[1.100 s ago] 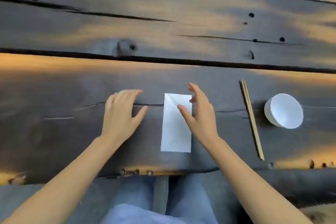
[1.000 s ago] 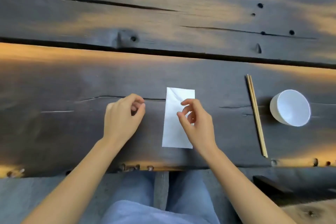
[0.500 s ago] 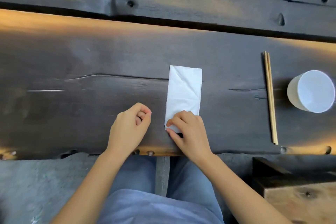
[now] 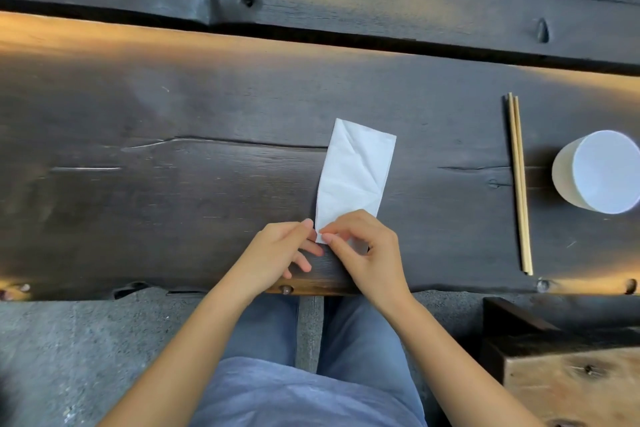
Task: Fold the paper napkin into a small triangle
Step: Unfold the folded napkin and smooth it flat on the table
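Lying flat on the dark wooden table (image 4: 173,218) is the paper napkin (image 4: 355,173), folded to a long narrow rectangle and showing several diagonal crease lines across its upper half. Its long axis is running away from the person, leaning slightly to the right. Both hands are meeting at the near end of the strip. The right hand (image 4: 372,255) is curling over that end, thumb and forefinger closing on the near left corner and pinching the paper. The left hand (image 4: 277,253) is sitting just beside it, fingertips touching the same corner; whether it is actually gripping the paper cannot be determined. Well apart to the right, a pair of chopsticks (image 4: 518,184) is lying parallel to the napkin, with a white cup (image 4: 599,172) just beyond them.
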